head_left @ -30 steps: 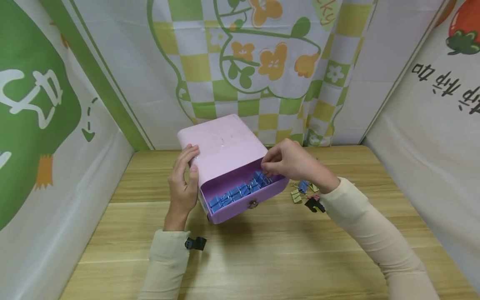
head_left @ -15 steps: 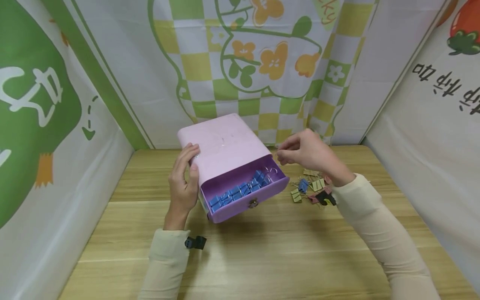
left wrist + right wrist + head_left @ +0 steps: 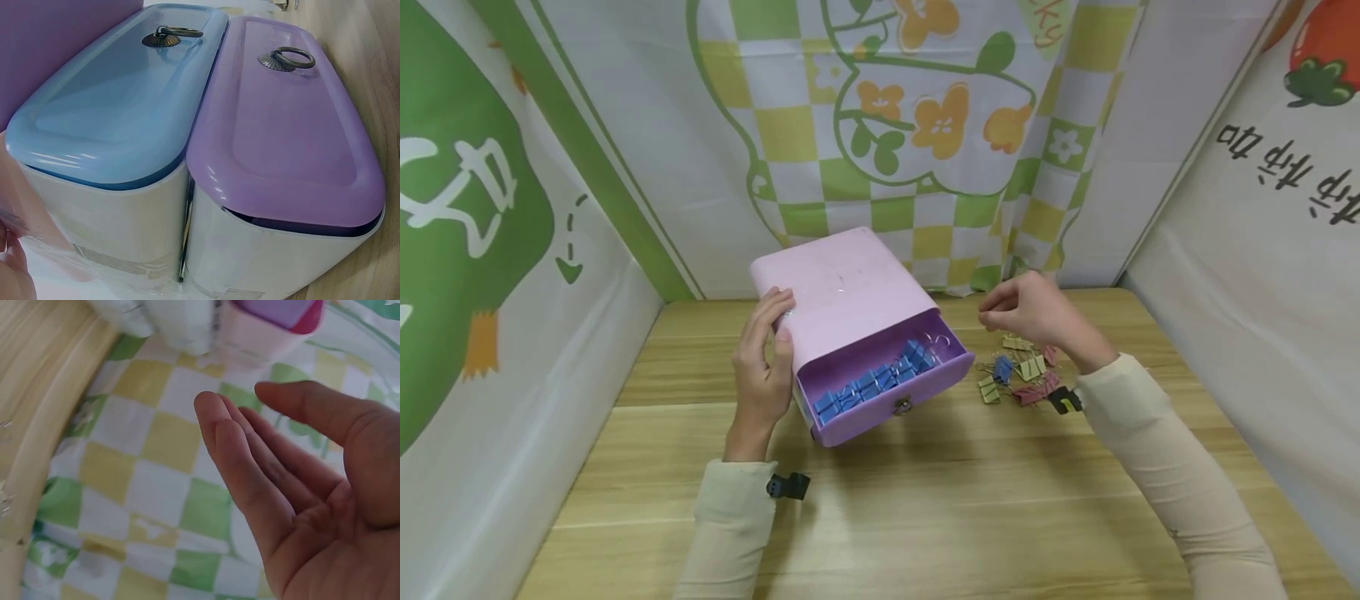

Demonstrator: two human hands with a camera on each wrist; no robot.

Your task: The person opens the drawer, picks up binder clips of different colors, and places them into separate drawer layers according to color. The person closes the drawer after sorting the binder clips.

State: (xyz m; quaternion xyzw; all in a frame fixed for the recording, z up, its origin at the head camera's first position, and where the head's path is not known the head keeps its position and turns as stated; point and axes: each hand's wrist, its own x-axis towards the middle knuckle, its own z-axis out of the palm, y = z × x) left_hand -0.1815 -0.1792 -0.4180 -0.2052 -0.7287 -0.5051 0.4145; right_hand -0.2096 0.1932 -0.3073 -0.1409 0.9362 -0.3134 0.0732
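A pink drawer box (image 3: 850,292) stands on the table with its top purple drawer (image 3: 857,425) pulled out. Several blue binder clips (image 3: 868,383) lie in a row inside it. The left hand (image 3: 762,371) rests against the box's left side, fingers on the top edge. To the right of the box hovers the right hand (image 3: 1037,312), holding nothing; in the right wrist view the right hand (image 3: 300,469) has thumb and fingers apart. Beside it lies a pile of yellow, pink and blue clips (image 3: 1032,367). The left wrist view shows closed blue (image 3: 125,106) and purple (image 3: 294,131) drawers.
The wooden table (image 3: 925,533) extends in front of the box. A checkered curtain (image 3: 925,208) hangs close behind, and printed fabric walls (image 3: 1262,275) stand at both sides.
The right hand has moved from over the drawer's right end to the right, off the box, uncovering wire clip handles there. The left hand has stayed on the box.
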